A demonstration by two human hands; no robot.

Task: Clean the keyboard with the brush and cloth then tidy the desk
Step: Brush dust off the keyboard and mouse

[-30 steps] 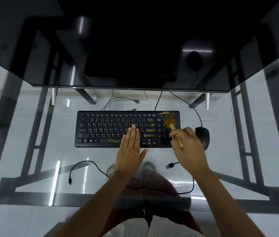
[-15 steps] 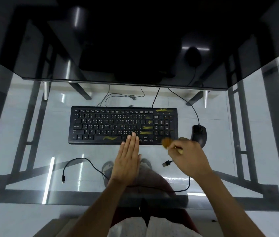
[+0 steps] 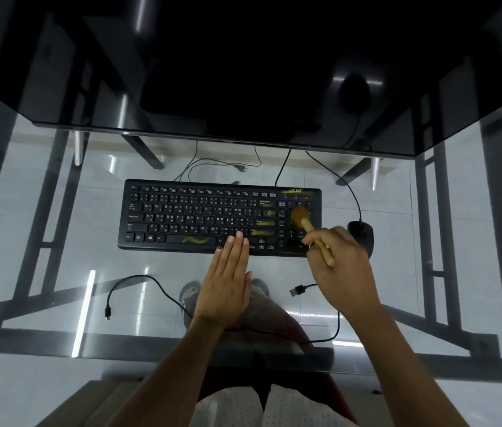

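A black keyboard point(image 3: 188, 217) with yellow smears on some keys lies on the glass desk point(image 3: 59, 248). My right hand point(image 3: 340, 266) grips the wooden handle of a small brush point(image 3: 302, 218). Its brown bristles rest on the number pad at the keyboard's right end. My left hand point(image 3: 228, 282) lies flat with straight fingers, its fingertips pressing on the keyboard's front edge near the bottom row. No cloth is in view.
A black mouse point(image 3: 362, 234) sits just right of the keyboard, partly behind my right hand. A loose black USB cable point(image 3: 139, 277) curls across the desk's front, its plug point(image 3: 297, 291) beside my right wrist. A dark monitor point(image 3: 243, 72) fills the back.
The brush swept off the number pad toward the keyboard's front edge, then returned onto the number pad. My left hand stayed flat on the keyboard's front.
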